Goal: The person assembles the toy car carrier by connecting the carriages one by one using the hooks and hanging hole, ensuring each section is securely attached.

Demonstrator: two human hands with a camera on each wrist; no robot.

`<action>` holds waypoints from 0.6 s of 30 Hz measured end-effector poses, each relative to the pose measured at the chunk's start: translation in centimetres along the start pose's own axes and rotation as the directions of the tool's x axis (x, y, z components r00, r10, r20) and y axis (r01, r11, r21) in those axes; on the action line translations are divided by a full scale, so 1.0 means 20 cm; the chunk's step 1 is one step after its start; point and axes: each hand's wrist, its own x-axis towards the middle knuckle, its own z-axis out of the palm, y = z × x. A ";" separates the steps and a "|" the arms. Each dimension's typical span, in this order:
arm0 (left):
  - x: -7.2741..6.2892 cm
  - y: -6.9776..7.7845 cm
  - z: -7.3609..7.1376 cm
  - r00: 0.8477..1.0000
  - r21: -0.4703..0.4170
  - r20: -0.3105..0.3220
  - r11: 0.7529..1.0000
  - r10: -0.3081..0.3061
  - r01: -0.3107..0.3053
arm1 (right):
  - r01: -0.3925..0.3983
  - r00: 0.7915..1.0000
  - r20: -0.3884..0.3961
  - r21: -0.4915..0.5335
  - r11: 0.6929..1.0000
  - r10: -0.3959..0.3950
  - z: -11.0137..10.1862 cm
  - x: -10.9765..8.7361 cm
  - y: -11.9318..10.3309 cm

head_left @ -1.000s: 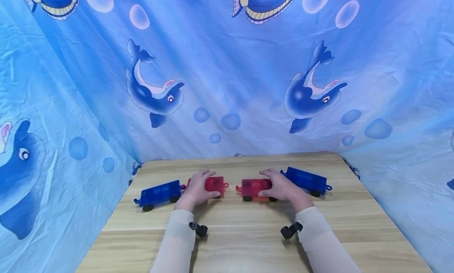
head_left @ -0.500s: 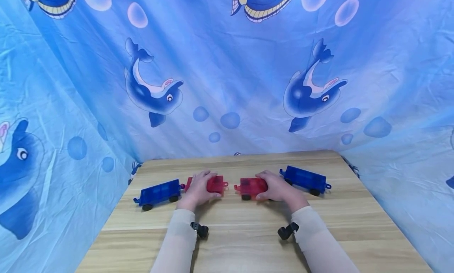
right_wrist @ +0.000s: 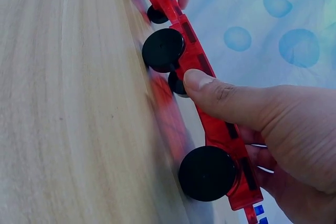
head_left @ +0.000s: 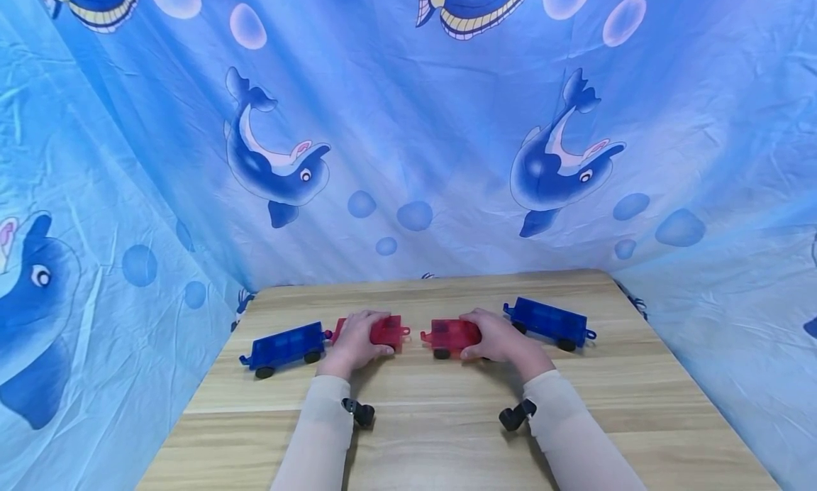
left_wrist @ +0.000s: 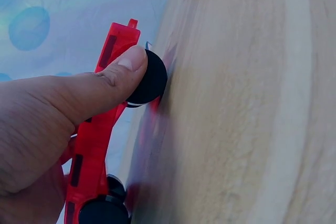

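My left hand [head_left: 357,340] grips a translucent red toy train car [head_left: 388,330] by its sides. In the left wrist view its thumb lies against a black wheel [left_wrist: 148,80]. My right hand [head_left: 501,337] holds a second red train car [head_left: 450,335], thumb on its near side between the wheels in the right wrist view. A small gap parts the red cars' facing hook and ring ends. Left of the first sits a blue train car [head_left: 287,347], their ends meeting; whether they are coupled I cannot tell. Another blue train car [head_left: 550,321] stands beyond my right hand, angled.
The wooden table [head_left: 434,434] extends in front of both forearms. Behind it and at the sides hangs a blue curtain [head_left: 408,136] printed with dolphins and bubbles. A black wrist camera [head_left: 360,413] sits on each wrist.
My right hand has shifted slightly left with its red car, narrowing the gap between the red cars. My left hand has hardly moved. Both blue cars remain in place.
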 end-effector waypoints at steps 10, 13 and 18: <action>0.00 0.00 -0.02 1.000 -0.019 0.000 1.000 -0.018 0.018 | -0.022 1.000 0.007 0.011 1.000 0.022 0.00 -0.01 0.00; -0.01 0.00 -0.02 1.000 -0.031 -0.006 0.999 -0.024 0.024 | -0.031 1.000 0.006 0.017 0.999 0.031 -0.01 -0.01 0.00; -0.01 -0.02 -0.02 0.999 -0.049 -0.014 0.998 -0.029 0.028 | -0.041 0.999 0.011 0.025 0.999 0.041 -0.01 -0.01 -0.01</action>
